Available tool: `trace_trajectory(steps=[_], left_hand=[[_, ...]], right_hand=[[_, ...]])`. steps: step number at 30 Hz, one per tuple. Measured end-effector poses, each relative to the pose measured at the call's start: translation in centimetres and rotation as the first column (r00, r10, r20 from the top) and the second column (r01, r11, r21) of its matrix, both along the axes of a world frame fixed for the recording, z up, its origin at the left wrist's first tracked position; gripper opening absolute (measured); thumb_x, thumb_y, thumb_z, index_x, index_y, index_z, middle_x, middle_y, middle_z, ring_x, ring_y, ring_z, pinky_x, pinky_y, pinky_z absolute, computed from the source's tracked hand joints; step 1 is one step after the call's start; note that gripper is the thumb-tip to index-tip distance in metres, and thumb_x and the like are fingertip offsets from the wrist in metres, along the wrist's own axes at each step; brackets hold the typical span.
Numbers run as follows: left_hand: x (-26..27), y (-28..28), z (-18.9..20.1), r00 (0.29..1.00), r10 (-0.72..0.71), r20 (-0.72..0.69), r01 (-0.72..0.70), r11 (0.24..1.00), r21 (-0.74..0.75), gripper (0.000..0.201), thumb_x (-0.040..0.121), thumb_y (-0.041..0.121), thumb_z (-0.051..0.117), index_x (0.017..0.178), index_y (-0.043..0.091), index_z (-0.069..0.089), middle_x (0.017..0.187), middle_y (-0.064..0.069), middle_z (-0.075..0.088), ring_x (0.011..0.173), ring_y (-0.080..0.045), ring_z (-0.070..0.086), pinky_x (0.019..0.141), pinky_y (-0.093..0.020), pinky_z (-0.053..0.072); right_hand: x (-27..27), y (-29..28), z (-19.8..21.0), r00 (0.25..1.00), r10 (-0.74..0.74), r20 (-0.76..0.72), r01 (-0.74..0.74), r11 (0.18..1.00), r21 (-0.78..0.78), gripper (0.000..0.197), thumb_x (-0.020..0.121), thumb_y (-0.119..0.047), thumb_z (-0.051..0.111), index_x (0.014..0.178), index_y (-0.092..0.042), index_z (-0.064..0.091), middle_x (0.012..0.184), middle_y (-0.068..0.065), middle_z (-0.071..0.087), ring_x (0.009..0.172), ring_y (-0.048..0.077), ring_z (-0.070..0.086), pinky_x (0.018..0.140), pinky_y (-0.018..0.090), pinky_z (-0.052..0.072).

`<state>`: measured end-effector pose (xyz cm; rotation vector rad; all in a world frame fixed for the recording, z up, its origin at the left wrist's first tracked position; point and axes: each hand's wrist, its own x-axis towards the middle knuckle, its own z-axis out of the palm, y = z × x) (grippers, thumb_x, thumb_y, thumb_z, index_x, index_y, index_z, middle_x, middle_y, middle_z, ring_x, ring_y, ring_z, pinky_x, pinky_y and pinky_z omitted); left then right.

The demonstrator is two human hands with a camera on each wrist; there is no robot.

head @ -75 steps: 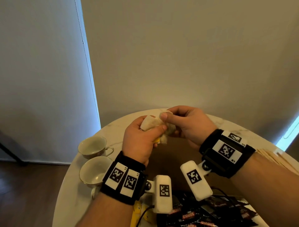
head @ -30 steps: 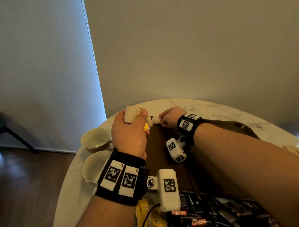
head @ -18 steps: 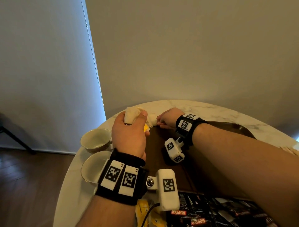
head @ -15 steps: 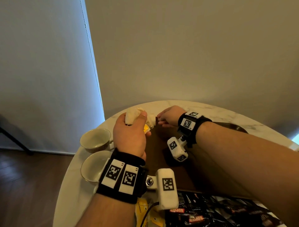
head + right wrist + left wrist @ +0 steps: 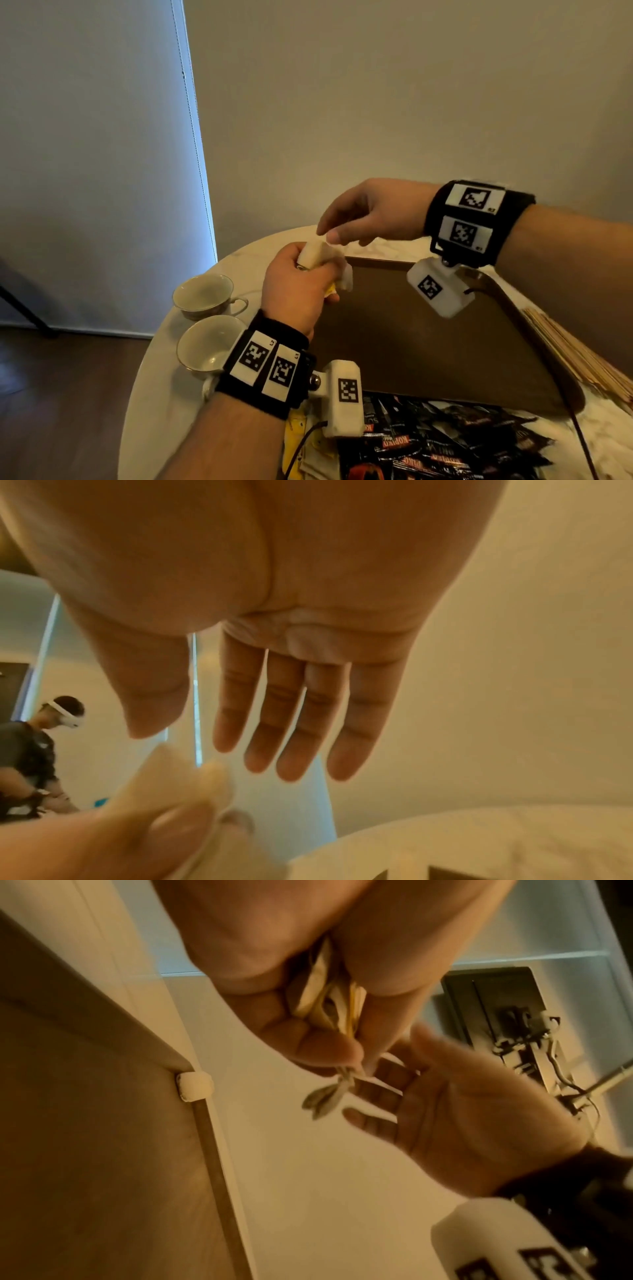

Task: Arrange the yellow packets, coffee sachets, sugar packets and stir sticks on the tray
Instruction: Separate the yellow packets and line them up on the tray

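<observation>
Right hand [image 5: 370,212], fingers now loose and empty, has lifted from the tray [image 5: 411,342] toward the left hand [image 5: 298,291], which still clutches sugar packets [image 5: 317,253], ready for another.

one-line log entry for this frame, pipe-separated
left hand: grips bundle of sugar packets | right hand: open, empty, above bundle | tray: one packet at far corner

Tray [image 5: 428,342] on desk [image 5: 161,387], centre. Two cups [image 5: 205,296] on desk left of tray, one behind other. Stir sticks [image 5: 575,353] on desk right of tray. Coffee sachets [image 5: 445,442] heaped on desk in front of tray; yellow packets [image 5: 301,442] left of heap. One sugar packet [image 5: 194,1086] at tray's far left corner. Both hands [image 5: 298,294] above tray's far left corner, right hand [image 5: 373,216] behind and above left. Wall [image 5: 376,102] behind desk.
</observation>
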<state>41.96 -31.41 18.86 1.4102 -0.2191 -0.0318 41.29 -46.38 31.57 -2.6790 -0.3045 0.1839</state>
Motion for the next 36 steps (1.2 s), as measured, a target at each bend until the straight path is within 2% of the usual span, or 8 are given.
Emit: trace_trajectory(steps=[6,10,14,18,23,28,31,36], left_hand=[[0.2,0.1,-0.4,0.996,-0.092,0.012,0.091,0.995,0.041,0.027,0.084,0.014,0.083,0.105,0.023,0.068,0.087,-0.002,0.076,0.058,-0.015,0.064,0.055,-0.028,0.053],[0.4,0.1,-0.5,0.994,-0.095,-0.046,0.094,0.995,-0.012,0.027,0.085,0.014,0.082,0.106,0.021,0.067,0.096,-0.004,0.075,0.060,-0.013,0.064,0.050,-0.023,0.050],[0.9,0.1,-0.7,0.988,-0.039,-0.146,0.033,0.998,-0.047,0.022,0.089,0.019,0.080,0.105,0.023,0.066,0.103,-0.006,0.072,0.071,-0.017,0.066,0.049,-0.023,0.050],[1.3,0.4,-0.6,0.976,0.006,-0.218,-0.040,0.988,-0.152,0.014,0.092,0.027,0.076,0.105,0.027,0.069,0.103,-0.006,0.074,0.082,-0.021,0.069,0.049,-0.024,0.048],[1.2,0.6,0.1,0.966,-0.019,-0.256,-0.051,0.963,-0.263,0.018,0.094,0.039,0.072,0.105,0.024,0.073,0.089,-0.002,0.075,0.074,-0.014,0.068,0.048,-0.022,0.046],[0.7,0.4,0.0,0.982,-0.081,-0.171,0.035,0.967,-0.252,0.044,0.070,0.049,0.083,0.103,0.021,0.075,0.083,0.000,0.073,0.066,-0.010,0.063,0.044,-0.020,0.041],[0.4,0.1,0.0,0.977,-0.139,-0.162,0.095,0.962,-0.256,0.025,0.080,0.032,0.083,0.101,0.020,0.075,0.084,-0.001,0.073,0.065,-0.009,0.063,0.043,-0.018,0.040],[0.9,0.1,-0.4,0.983,-0.034,-0.179,-0.016,0.962,-0.273,0.017,0.086,0.027,0.082,0.100,0.022,0.074,0.094,-0.007,0.077,0.074,-0.018,0.067,0.045,-0.021,0.043]], right_hand=[[0.4,0.8,-3.1,0.991,-0.063,0.116,0.044,0.985,0.167,0.017,0.085,-0.041,0.080,0.089,-0.025,0.075,0.083,-0.007,0.074,0.074,0.007,0.066,0.073,0.030,0.056],[0.7,0.4,-3.8,0.991,-0.123,-0.046,0.121,0.723,0.680,0.009,0.092,-0.010,0.072,0.098,-0.004,0.069,0.090,0.010,0.072,0.080,0.020,0.068,0.070,0.030,0.059],[1.0,-0.1,-3.9,0.983,-0.150,-0.109,0.171,0.506,0.846,0.007,0.095,-0.004,0.065,0.101,-0.007,0.065,0.091,0.014,0.073,0.078,0.024,0.071,0.075,0.038,0.061],[1.1,-0.7,-4.5,0.972,-0.189,-0.138,0.217,0.506,0.835,0.014,0.094,-0.001,0.065,0.106,-0.007,0.068,0.093,0.013,0.069,0.069,0.020,0.066,0.066,0.034,0.060],[0.4,-1.2,-4.1,0.975,-0.105,-0.194,0.210,0.707,0.675,0.016,0.095,-0.003,0.066,0.110,-0.006,0.071,0.086,0.008,0.071,0.062,0.013,0.061,0.057,0.023,0.055],[0.2,-1.5,-2.8,0.988,0.001,-0.156,0.067,0.898,0.434,0.021,0.091,-0.010,0.074,0.111,-0.013,0.073,0.093,0.022,0.071,0.072,0.022,0.061,0.067,0.030,0.051],[0.4,-1.6,-2.4,0.992,0.000,-0.128,0.056,0.899,0.434,0.028,0.085,-0.011,0.080,0.112,-0.013,0.072,0.092,0.026,0.068,0.077,0.025,0.061,0.068,0.029,0.054],[0.9,-2.2,-3.5,0.978,-0.170,-0.122,0.209,0.750,0.628,0.019,0.084,-0.002,0.078,0.102,-0.006,0.075,0.079,0.004,0.070,0.069,0.015,0.062,0.065,0.027,0.054]])
